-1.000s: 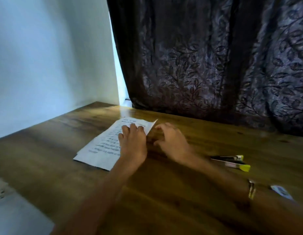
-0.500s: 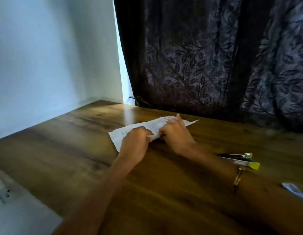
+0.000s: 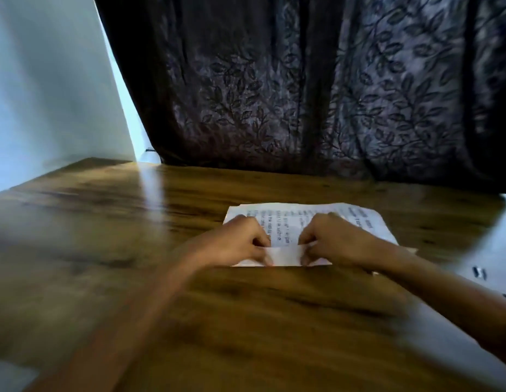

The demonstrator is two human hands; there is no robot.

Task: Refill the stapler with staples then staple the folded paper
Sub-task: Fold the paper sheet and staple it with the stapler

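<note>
Pinching the near flap of the printed paper (image 3: 302, 222), the left hand (image 3: 232, 244) curls its fingers on the fold's left end; the sheet lies flat on the wooden table (image 3: 104, 236), in front of the dark curtain (image 3: 302, 94). Further right, the right hand (image 3: 339, 241) pinches the same flap, so the 2 hands sit close together with a short gap of white flap between them. Thin, light and limp, the paper likely creases easily and slides on polished wood, so gripping near the folded edge seems soundest. No stapler is visible.
</note>
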